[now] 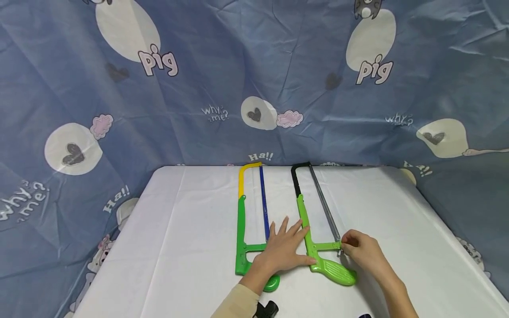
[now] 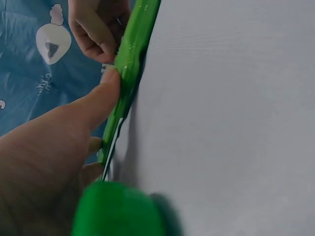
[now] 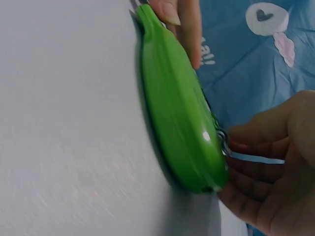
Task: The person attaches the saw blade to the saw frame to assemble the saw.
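A hacksaw with a light green handle [image 1: 336, 271], black front frame and grey blade [image 1: 325, 205] lies on the white table. My left hand [image 1: 281, 249] rests with spread fingers across its frame, the thumb [image 2: 106, 93] pressing near the handle. At the blade's near end my right hand [image 1: 366, 251] pinches a small metal wing nut [image 3: 224, 141], partly hidden by the fingers. To the left lies a second hacksaw [image 1: 241, 229], darker green and yellow, with a blue blade [image 1: 264, 198]; my left hand and forearm cover part of it.
The white tabletop [image 1: 199, 229] runs back to a blue patterned cloth [image 1: 222, 79] hanging behind and at the sides. A black object [image 1: 267, 309] shows at the bottom edge beside the left sleeve [image 1: 237, 302].
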Tool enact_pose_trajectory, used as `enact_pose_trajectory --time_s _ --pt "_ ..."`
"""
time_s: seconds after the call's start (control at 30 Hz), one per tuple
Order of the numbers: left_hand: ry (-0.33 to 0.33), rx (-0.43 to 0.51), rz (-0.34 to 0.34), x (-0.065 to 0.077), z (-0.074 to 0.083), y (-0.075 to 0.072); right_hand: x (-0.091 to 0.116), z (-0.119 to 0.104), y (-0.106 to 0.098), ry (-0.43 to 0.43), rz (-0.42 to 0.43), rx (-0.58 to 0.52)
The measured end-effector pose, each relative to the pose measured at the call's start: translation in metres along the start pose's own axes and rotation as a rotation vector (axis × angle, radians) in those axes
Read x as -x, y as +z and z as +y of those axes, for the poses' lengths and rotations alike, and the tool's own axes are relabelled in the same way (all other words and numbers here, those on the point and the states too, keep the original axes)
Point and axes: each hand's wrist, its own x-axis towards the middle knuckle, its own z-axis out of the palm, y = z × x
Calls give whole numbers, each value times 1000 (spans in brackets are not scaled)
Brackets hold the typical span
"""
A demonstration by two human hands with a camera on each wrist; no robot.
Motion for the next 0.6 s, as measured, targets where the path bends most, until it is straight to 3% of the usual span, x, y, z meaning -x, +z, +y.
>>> enact_pose_trajectory --time_s 0.37,0.6 --pt "5 99 67 0 -2 -10 -12 -22 6 -150 132 93" --pt "35 10 201 -3 -11 -27 -20 -35 9 -195 163 91"
